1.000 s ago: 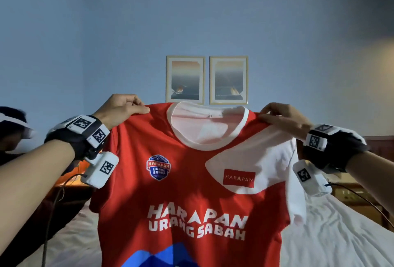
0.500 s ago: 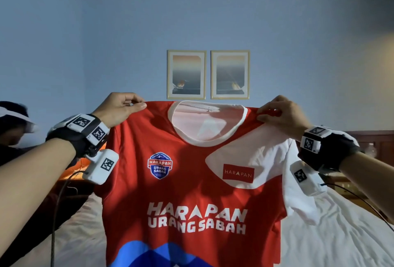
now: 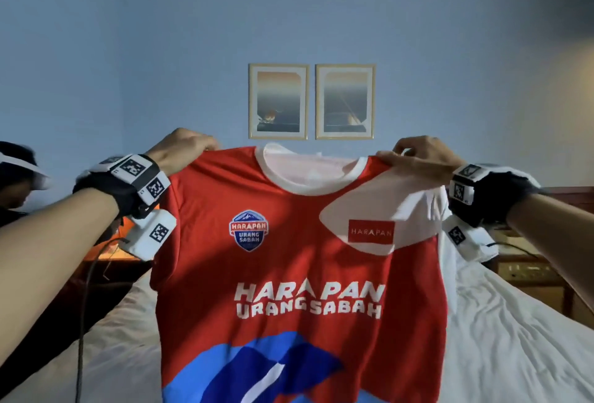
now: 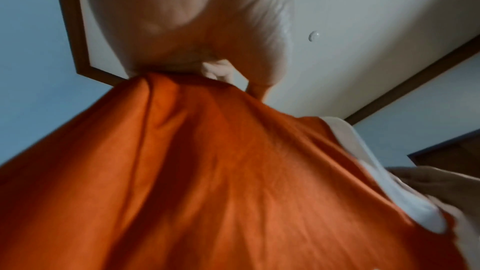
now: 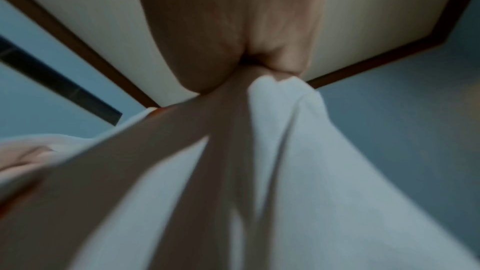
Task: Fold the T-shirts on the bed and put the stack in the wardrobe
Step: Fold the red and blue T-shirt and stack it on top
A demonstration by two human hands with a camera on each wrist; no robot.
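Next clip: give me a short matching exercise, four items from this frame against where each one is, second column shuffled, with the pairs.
1. left hand
2. right hand
3. framed pictures
4. bed

a. on the blue wall
b. below the hanging T-shirt
c. pinching the white shoulder
d. pinching the red shoulder

Pairs: 1-d, 2-c, 3-a, 4-b

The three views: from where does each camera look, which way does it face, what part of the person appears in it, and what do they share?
Head: on the head, facing forward at the red, white and blue printed T-shirt held up over the white bed; both forearms, left hand and right hand show.
Left wrist: under the left hand, facing up along it to the ceiling; fingers pinch the red shoulder.
Right wrist: under the right hand, facing up; fingers pinch the white shoulder.
Shared: all three show the T-shirt; each wrist view glimpses the other hand.
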